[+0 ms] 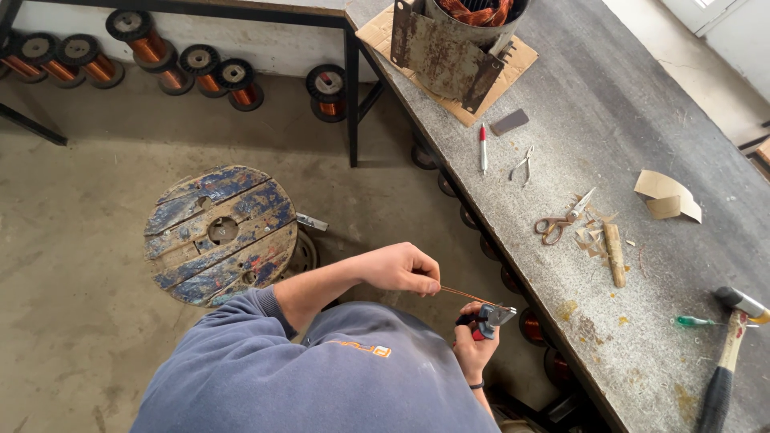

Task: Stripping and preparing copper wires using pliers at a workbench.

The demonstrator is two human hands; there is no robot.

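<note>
Concrete floor, grey and dusty, fills the left of this view from above, and a long grey workbench [609,128] runs diagonally down the right side. Between them a person in a blue sweatshirt works with both hands close together. Their left hand [399,269] is closed, pinching the end of a thin copper wire [464,293] between thumb and fingers. Their right hand [473,346] is clenched around red-handled pliers [488,318], whose metal head meets the far end of the wire; whether the pliers actually bite the wire is hard to make out. The wire stretches taut between the two hands, just off the bench edge.

On the bench lie scissors [561,220] among cardboard scraps, a short wooden stick [614,254], a marker pen [483,148] and a folded cardboard piece [667,195]. A hammer [728,353] is cut off by the lower right corner. A rusty metal housing [449,40] on cardboard is cut off at the top. On the floor stands a worn wooden cable drum [220,232] with blue paint, and copper wire spools [144,48] line the far wall. More spools under the bench are mostly hidden
</note>
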